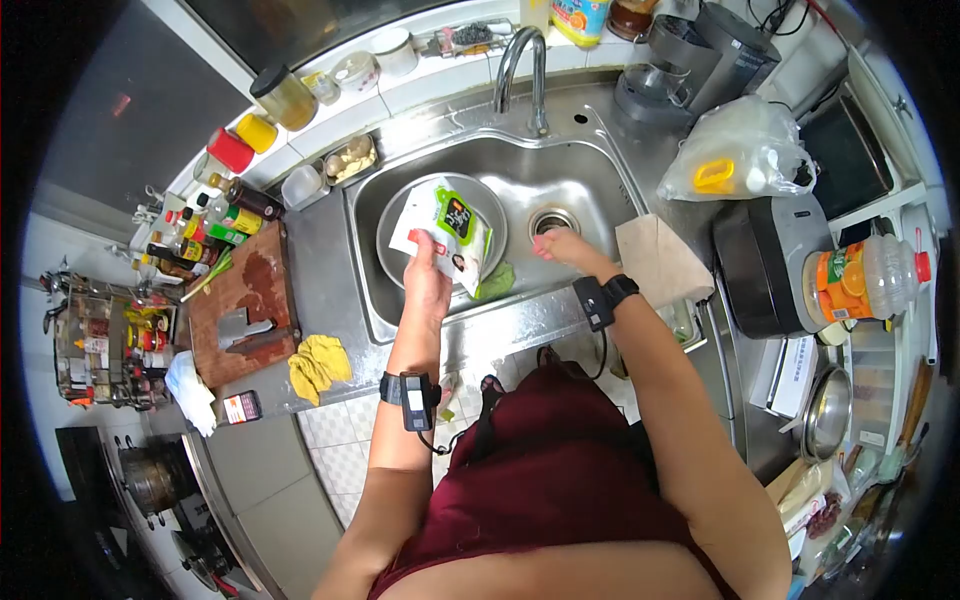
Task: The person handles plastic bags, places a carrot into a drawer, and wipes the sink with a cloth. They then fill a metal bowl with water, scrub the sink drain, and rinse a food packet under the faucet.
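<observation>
A white and green plastic food packet (455,240) is gripped in my left hand (428,280), tilted above a round metal bowl (394,222). That bowl sits in the left part of the steel sink (595,165). My right hand (566,250) is closed over the sink's near right side, just below the drain (553,219). Whatever its curled fingers hold, if anything, is hidden. Beside the bowl, under the packet's lower corner, lies a green piece (497,281) whose kind I cannot make out.
The faucet (522,80) arches over the sink's back edge. To the left are a wooden cutting board (215,320) with a cleaver (240,326), and a yellow cloth (319,367). A beige cloth (660,260) hangs at the sink's right. A plastic bag (735,150) stands beyond.
</observation>
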`<state>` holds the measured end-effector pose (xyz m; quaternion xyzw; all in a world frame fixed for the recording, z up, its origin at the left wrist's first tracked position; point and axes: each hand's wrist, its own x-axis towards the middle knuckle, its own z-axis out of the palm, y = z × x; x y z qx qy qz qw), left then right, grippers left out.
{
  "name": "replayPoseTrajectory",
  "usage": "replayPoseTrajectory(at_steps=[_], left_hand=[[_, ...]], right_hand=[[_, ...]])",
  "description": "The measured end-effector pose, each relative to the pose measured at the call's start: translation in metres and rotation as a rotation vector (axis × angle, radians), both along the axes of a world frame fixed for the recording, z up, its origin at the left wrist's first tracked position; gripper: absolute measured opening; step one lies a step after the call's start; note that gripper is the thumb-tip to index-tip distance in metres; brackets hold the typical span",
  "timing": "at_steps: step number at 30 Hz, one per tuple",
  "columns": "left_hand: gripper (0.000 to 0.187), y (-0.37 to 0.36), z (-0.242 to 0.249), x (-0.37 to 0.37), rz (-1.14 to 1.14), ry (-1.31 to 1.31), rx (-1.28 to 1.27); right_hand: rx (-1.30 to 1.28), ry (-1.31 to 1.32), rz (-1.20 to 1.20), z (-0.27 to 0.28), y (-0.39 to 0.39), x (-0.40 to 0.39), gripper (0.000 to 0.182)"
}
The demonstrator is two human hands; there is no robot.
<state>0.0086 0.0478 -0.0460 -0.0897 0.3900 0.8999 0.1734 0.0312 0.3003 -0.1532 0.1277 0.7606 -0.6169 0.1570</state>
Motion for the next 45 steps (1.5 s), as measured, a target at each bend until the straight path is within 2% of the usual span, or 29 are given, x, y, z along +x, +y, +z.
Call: replayPoseTrajectory(at_steps=[4, 7, 11, 14, 19, 21, 23, 24, 26, 27, 30, 33, 37, 41, 45], left_hand=[[0.046, -0.004, -0.014, 0.001, 0.041, -0.036, -0.036], [0.051, -0.004, -0.025, 0.004, 0.046, -0.080, -0.091], [0.055, 0.000, -0.039, 0.004, -0.012, -0.129, -0.121], [0.060, 0.006, -0.046, 0.006, 0.041, -0.135, -0.158], [0.062, 0.006, -0.050, 0.007, 0.075, -0.184, -0.164], [0.062, 0.006, -0.050, 0.006, 0.085, -0.154, -0.163], [0.062, 0.003, -0.044, 0.005, 0.068, -0.163, -0.161], [0.063, 0.001, -0.043, 0.004, 0.059, -0.142, -0.163], [0.064, -0.002, -0.039, 0.001, 0.063, -0.120, -0.163], [0.064, -0.003, -0.035, -0.001, 0.060, -0.105, -0.163], [0.062, 0.002, -0.017, -0.004, 0.058, -0.088, -0.160], [0.055, 0.005, -0.008, -0.013, 0.043, -0.031, -0.086], [0.049, 0.004, 0.010, -0.014, 0.003, 0.021, -0.037], [0.050, 0.005, 0.024, -0.012, -0.019, 0.088, 0.005], [0.053, 0.000, 0.026, -0.011, -0.023, 0.135, 0.042]], right_hand=[[0.333, -0.200, 0.362, -0.044, -0.013, -0.017, 0.029], [0.453, -0.049, 0.449, -0.070, -0.031, -0.024, 0.032], [0.359, -0.172, 0.483, -0.111, -0.048, -0.041, 0.027], [0.310, -0.177, 0.498, -0.128, -0.057, -0.045, 0.026], [0.257, -0.169, 0.495, -0.139, -0.060, -0.046, 0.025], [0.325, -0.126, 0.604, -0.134, -0.050, -0.052, 0.025], [0.384, -0.046, 0.701, -0.100, -0.031, -0.057, 0.026], [0.324, -0.044, 0.515, -0.045, -0.024, -0.046, 0.023], [-0.091, 0.070, 0.276, 0.032, -0.013, -0.029, 0.018], [-0.298, 0.131, 0.150, 0.051, -0.008, -0.023, 0.019], [-0.386, -0.027, -0.062, 0.065, 0.013, -0.023, 0.018], [-0.662, 0.157, -0.124, 0.108, 0.022, -0.026, 0.019], [-0.715, 0.262, -0.206, 0.157, 0.026, -0.028, 0.021], [-0.608, 0.243, -0.060, 0.179, 0.026, -0.028, 0.023], [-0.288, 0.385, 0.011, 0.198, 0.010, -0.029, 0.027]])
